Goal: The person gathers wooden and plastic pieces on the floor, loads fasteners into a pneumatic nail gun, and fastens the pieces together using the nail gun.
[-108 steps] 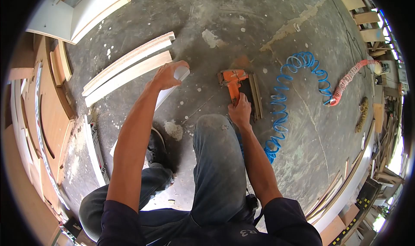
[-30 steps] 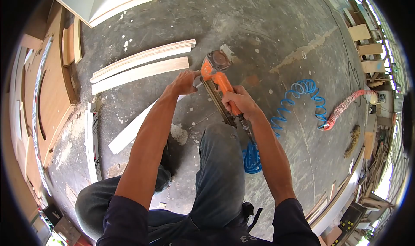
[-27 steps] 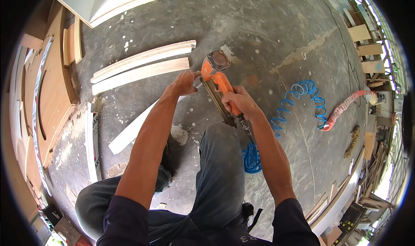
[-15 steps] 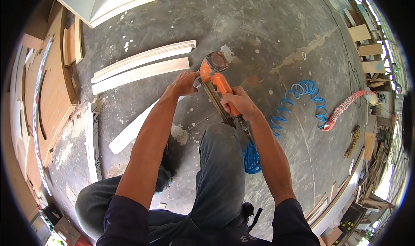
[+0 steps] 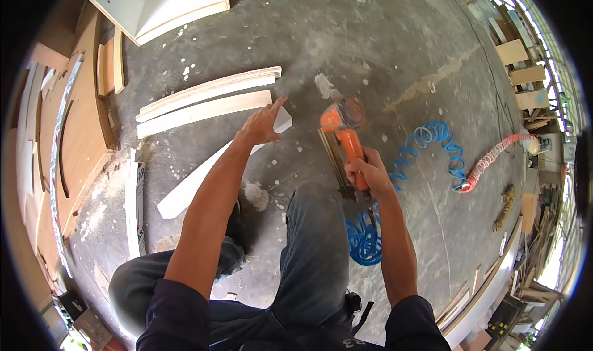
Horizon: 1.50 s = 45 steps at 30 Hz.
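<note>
Nailer (image 5: pixel 350 142), one, in right hand (image 5: pixel 372 171).

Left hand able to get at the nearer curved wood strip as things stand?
Probably yes: the left hand, on the white board, is right by one end of the strip, nothing visible in between.

Free floor (image 5: pixel 304 147) between white board (image 5: pixel 193 187) and orange nailer (image 5: pixel 351 144), with blue coiled hose (image 5: pixel 363 249) as obstacle to the nailer's right.
</note>
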Available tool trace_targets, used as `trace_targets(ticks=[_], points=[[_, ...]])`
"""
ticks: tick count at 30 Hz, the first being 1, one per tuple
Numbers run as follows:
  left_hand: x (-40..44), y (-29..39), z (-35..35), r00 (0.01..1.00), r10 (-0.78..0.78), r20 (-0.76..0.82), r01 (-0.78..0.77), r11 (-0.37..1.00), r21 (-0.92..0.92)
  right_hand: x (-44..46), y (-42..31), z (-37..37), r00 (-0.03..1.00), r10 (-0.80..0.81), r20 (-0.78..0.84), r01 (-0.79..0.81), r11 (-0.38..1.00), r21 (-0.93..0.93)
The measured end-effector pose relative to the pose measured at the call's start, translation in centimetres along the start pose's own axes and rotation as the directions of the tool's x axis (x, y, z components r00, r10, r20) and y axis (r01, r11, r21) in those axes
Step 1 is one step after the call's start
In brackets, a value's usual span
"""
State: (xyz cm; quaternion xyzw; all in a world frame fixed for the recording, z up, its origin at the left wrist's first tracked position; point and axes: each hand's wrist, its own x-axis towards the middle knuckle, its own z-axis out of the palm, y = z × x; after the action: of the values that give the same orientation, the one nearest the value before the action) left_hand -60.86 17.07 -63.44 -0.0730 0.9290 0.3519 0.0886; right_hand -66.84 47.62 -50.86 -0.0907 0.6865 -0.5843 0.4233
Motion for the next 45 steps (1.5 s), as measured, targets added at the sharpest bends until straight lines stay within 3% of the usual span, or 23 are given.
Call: trace_targets(ticks=[10, 12, 13, 14, 17, 18, 19, 20, 22, 23, 25, 29, 31, 32, 34, 41, 45], points=[[-2.4, -1.3, 0.8, 0.987, -0.061, -0.146, 0.065, 0.998, 0.021, -4.1, 2.8, -2.8, 0.992, 0.0, -0.128, 0.035, 0.961, 0.273], [-1.9, 1.4, 2.7, 0.933, -0.092, -0.348, 0.058, 0.993, -0.106, -4.7, 2.4, -2.8, 0.99, -0.027, -0.136, 0.071, 0.941, 0.331], [-2.1, 4.5, 2.9, 0.941, -0.144, -0.305, 0.048, 0.952, -0.304, -4.7, 2.2, -2.7, 0.988, -0.053, -0.147, 0.107, 0.916, 0.388], [-2.2, 6.8, 4.5, 0.872, -0.008, -0.49, -0.106, 0.973, -0.204, -4.6, 2.2, -2.7, 0.986, -0.058, -0.153, 0.115, 0.914, 0.389], [-3.7, 15.7, 3.5, 0.89, 0.19, -0.415, -0.255, 0.961, -0.108, -3.8, 1.8, -2.6, 0.953, -0.217, -0.21, 0.293, 0.831, 0.472], [-4.0, 17.9, 2.9, 0.989, 0.068, -0.129, -0.115, 0.909, -0.401, -3.6, 1.4, -2.4, 0.938, -0.264, -0.225, 0.345, 0.784, 0.517], [-4.2, 19.4, 2.4, 0.981, 0.017, 0.196, 0.108, 0.788, -0.607, -3.5, 0.9, -2.3, 0.92, -0.31, -0.24, 0.392, 0.732, 0.558], [-4.4, 20.1, 1.7, 0.979, 0.033, 0.2, 0.098, 0.787, -0.609, -3.5, 0.4, -2.3, 0.915, -0.313, -0.254, 0.403, 0.732, 0.55], [-4.8, 20.6, 0.6, 0.977, 0.211, 0.032, -0.155, 0.803, -0.576, -3.7, -0.4, -2.2, 0.901, -0.351, -0.256, 0.426, 0.604, 0.673], [-4.9, 20.9, 0.9, 0.974, 0.224, 0.036, -0.163, 0.803, -0.573, -3.7, -0.5, -2.3, 0.895, -0.355, -0.268, 0.438, 0.598, 0.671], [-5.5, 21.6, 1.5, 0.926, 0.308, -0.219, -0.375, 0.813, -0.446, -3.5, -0.7, -2.7, 0.869, -0.433, -0.237, 0.443, 0.474, 0.761], [-7.3, 23.1, 2.1, 0.964, 0.247, -0.098, -0.265, 0.873, -0.409, -3.8, 0.1, -3.0, 0.835, -0.476, -0.276, 0.491, 0.417, 0.765], [-7.8, 22.9, 3.4, 0.918, 0.281, -0.28, -0.359, 0.889, -0.283, -3.9, 0.7, -3.0, 0.806, -0.527, -0.268, 0.504, 0.376, 0.778], [-8.2, 22.7, 4.5, 0.917, 0.294, -0.272, -0.367, 0.888, -0.277, -4.0, 1.0, -2.9, 0.8, -0.53, -0.281, 0.514, 0.365, 0.776], [-8.8, 22.6, 6.1, 0.859, 0.287, -0.424, -0.347, 0.936, -0.068, -3.9, 1.1, -3.1, 0.78, -0.519, -0.349, 0.552, 0.31, 0.774], [-10.5, 23.8, 6.2, 0.87, 0.227, -0.437, -0.289, 0.954, -0.079, -4.9, 2.6, -3.8, 0.791, -0.468, -0.394, 0.536, 0.221, 0.815], [-10.5, 23.9, 6.1, 0.832, 0.162, -0.53, -0.282, 0.947, -0.153, -4.9, 2.8, -4.0, 0.777, -0.497, -0.387, 0.517, 0.154, 0.842]])
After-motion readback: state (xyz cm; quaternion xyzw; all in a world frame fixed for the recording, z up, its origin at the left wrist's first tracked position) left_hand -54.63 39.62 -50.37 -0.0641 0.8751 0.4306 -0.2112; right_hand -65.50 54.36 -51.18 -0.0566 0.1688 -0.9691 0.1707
